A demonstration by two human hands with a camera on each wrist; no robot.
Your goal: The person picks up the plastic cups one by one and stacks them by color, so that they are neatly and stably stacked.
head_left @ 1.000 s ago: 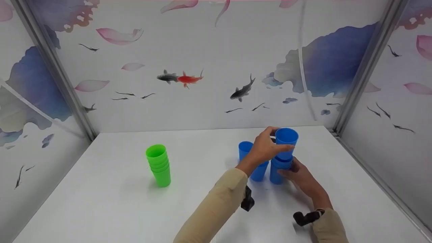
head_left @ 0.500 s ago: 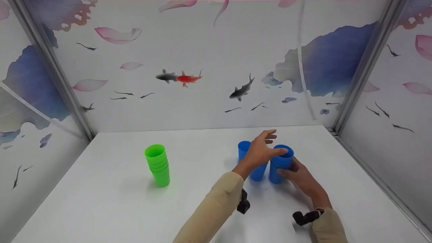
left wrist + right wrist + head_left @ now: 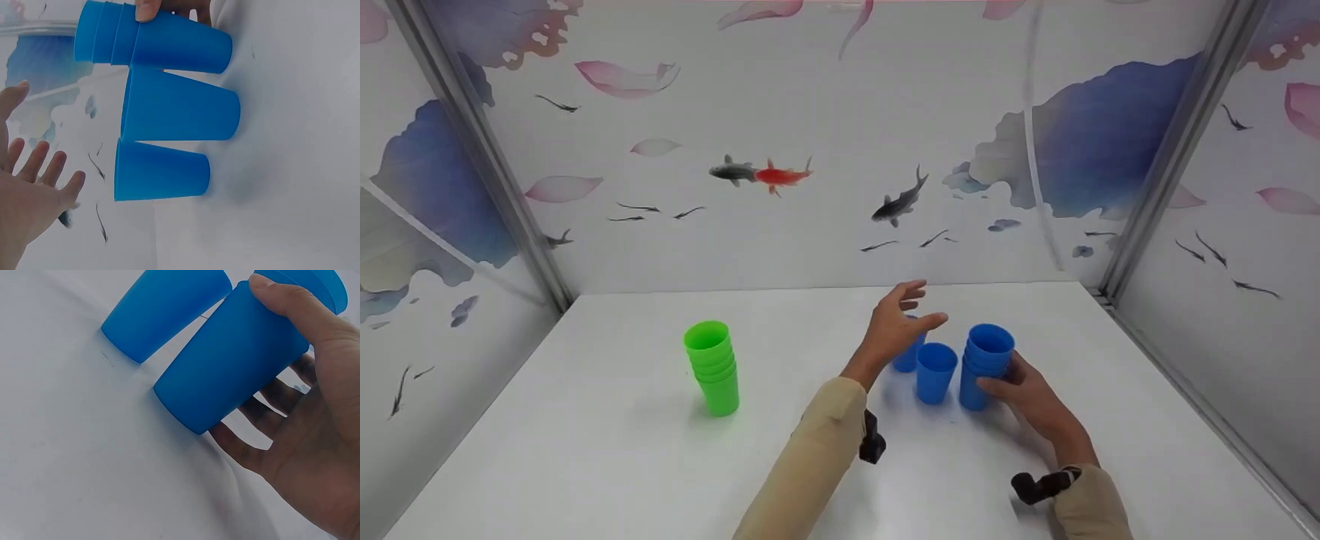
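A stack of nested blue cups (image 3: 976, 382) stands upright on the right of the table. My right hand (image 3: 1035, 394) grips its lower cup from the right side, thumb in front and fingers behind, as the right wrist view shows. Just left of the stack is a single blue cup (image 3: 935, 375). Farther back stands another blue cup (image 3: 906, 358), partly hidden by my left hand (image 3: 891, 330). That hand hovers in the air with spread fingers and holds nothing. In the left wrist view the near single cup (image 3: 183, 107) and the far one (image 3: 163, 171) stand side by side.
A stack of green cups (image 3: 720, 386) stands upright on the left part of the white table (image 3: 607, 465). Printed panels with fish and petals wall in the back (image 3: 810, 247) and both sides. Metal posts (image 3: 1177, 142) mark the corners.
My left hand lowered a blue cup into the right-hand stack, let go and moved left toward the far single cup. My right hand has stayed on the stack.
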